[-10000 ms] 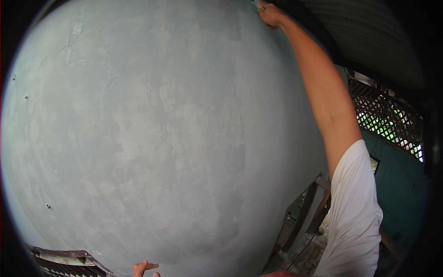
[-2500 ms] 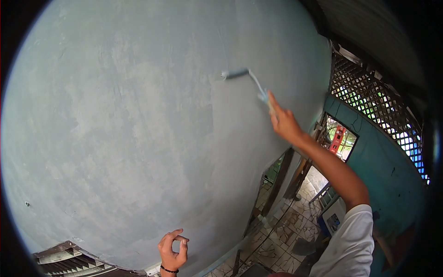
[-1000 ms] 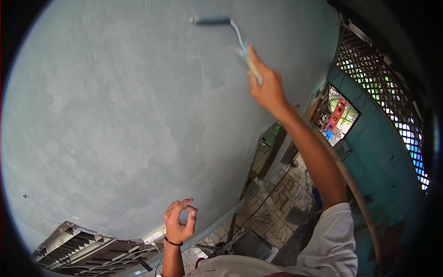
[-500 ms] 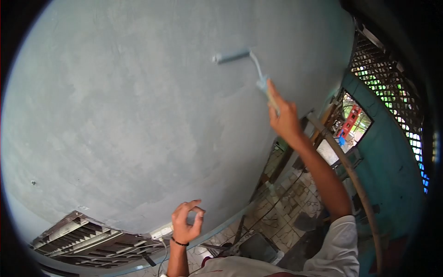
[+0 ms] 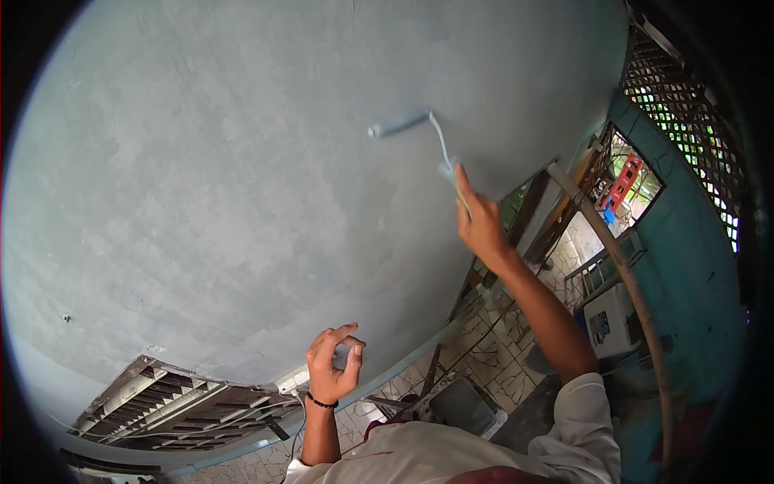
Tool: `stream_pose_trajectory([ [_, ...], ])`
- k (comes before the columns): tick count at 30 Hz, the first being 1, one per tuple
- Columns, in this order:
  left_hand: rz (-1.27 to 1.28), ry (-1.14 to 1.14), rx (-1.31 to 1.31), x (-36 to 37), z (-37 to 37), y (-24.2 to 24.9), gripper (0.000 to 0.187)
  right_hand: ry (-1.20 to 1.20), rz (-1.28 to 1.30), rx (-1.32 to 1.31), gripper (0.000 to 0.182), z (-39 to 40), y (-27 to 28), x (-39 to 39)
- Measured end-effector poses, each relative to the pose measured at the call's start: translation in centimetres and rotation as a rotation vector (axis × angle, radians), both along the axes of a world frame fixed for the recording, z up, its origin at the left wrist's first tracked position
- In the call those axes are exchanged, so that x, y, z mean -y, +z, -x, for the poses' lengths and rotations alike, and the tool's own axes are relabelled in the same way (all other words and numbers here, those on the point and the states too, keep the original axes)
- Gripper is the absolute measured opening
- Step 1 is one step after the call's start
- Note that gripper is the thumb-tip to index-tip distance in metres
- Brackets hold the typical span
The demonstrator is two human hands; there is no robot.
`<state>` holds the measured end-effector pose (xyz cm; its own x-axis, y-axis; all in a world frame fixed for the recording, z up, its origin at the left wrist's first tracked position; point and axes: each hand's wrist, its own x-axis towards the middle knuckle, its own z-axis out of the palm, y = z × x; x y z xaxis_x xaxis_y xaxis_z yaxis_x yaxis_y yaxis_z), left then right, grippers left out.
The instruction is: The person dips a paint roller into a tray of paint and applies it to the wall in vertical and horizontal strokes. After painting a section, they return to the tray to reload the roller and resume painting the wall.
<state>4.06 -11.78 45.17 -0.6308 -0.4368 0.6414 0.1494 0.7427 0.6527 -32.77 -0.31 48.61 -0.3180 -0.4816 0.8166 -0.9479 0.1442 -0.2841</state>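
My right hand (image 5: 484,228) is wrapped round the handle of a paint roller (image 5: 401,124), with one finger stretched along the grip. The roller's blue-grey sleeve lies against a large, patchy grey wall (image 5: 226,210), slightly tilted, its bent white frame leading down to the handle. Lower down, my left hand (image 5: 332,367) is raised in front of the wall with nothing in it. Its fingers are curled, and a gap shows between thumb and fingertips. A dark beaded bracelet (image 5: 322,400) circles that wrist.
A slatted vent or window (image 5: 161,403) is at lower left, beside a white socket strip (image 5: 292,381) with a cable. A long pole (image 5: 621,274) slants down on the right. A grey tray-like container (image 5: 463,407) and a white box (image 5: 610,323) are on the tiled floor.
My right hand has drawn the roller down the wall, slightly to the left. The left hand keeps its curled pose. The view has shifted a little, showing the white box on the right.
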Motion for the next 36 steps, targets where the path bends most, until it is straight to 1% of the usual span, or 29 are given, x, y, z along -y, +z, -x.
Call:
stream_pose_trajectory([
  [2, -0.010, 0.017, 0.026, 0.1, -0.6, -0.1, 0.028, -0.031, -0.059, 0.028, 0.084, 0.0, -2.4, -0.3],
  [4, -0.011, 0.027, 0.052, 0.3, -0.8, 0.0, 0.027, -0.005, 0.002, -0.020, 0.083, 0.1, -0.5, 0.2],
  [6, 0.012, 0.024, 0.039, 0.3, -0.6, 0.1, 0.027, 0.011, 0.068, -0.065, 0.081, 0.2, 3.0, 0.4],
  [8, 0.015, 0.012, 0.018, 0.3, -0.3, 0.0, 0.027, 0.023, 0.131, -0.108, 0.078, 0.3, 8.1, 1.2],
  [12, -0.015, -0.008, -0.010, -0.2, 0.2, -0.2, 0.027, -0.012, 0.142, -0.097, 0.074, -0.4, 16.8, 2.1],
  [13, -0.021, -0.010, -0.006, -0.3, 0.1, -0.2, 0.026, -0.011, 0.143, -0.087, 0.074, -0.6, 17.6, 2.1],
  [16, -0.006, -0.005, -0.006, -0.3, -0.3, 0.1, 0.026, 0.022, 0.179, -0.095, 0.077, -0.6, 16.0, 2.7],
  [17, -0.010, 0.007, -0.003, -0.2, -0.6, 0.1, 0.025, 0.027, 0.184, -0.092, 0.077, -0.5, 14.6, 2.9],
  [19, -0.023, 0.033, -0.012, 0.2, -1.1, 0.0, 0.025, 0.043, 0.185, -0.102, 0.079, -0.5, 9.9, 2.8],
  [22, -0.031, 0.061, 0.015, 0.7, -1.8, -0.3, 0.024, 0.066, 0.111, -0.010, 0.080, 0.1, 1.3, 2.0],
  [24, -0.018, 0.061, 0.022, 0.8, -1.9, -0.2, 0.022, 0.084, 0.104, 0.015, 0.080, -0.4, -0.5, 1.4],
  [26, 0.003, 0.059, 0.029, 0.9, -1.8, -0.2, 0.022, 0.091, 0.117, 0.018, 0.080, -0.1, -0.5, 1.4],
  [27, -0.007, 0.060, 0.024, 1.1, -1.7, -0.5, 0.021, 0.094, 0.125, 0.020, 0.079, 0.0, 0.3, 1.5],
  [29, -0.020, 0.052, 0.017, 1.1, -1.2, -1.0, 0.021, 0.086, 0.147, 0.035, 0.079, -0.3, 5.6, 1.6],
  [31, -0.021, 0.038, 0.007, 0.8, -0.6, -1.0, 0.022, 0.044, 0.193, -0.065, 0.075, 0.4, 11.1, 2.2],
  [33, -0.007, 0.030, 0.013, 0.5, -0.3, -0.9, 0.022, 0.031, 0.215, -0.096, 0.074, 1.4, 15.9, 2.6],
  [35, -0.015, 0.032, 0.019, 0.3, -0.2, -0.9, 0.022, -0.006, 0.153, -0.006, 0.074, 2.0, 19.5, 2.3],
  [36, -0.030, 0.036, 0.025, 0.3, -0.4, -1.0, 0.022, -0.021, 0.121, 0.039, 0.074, 2.1, 20.3, 2.3],
])
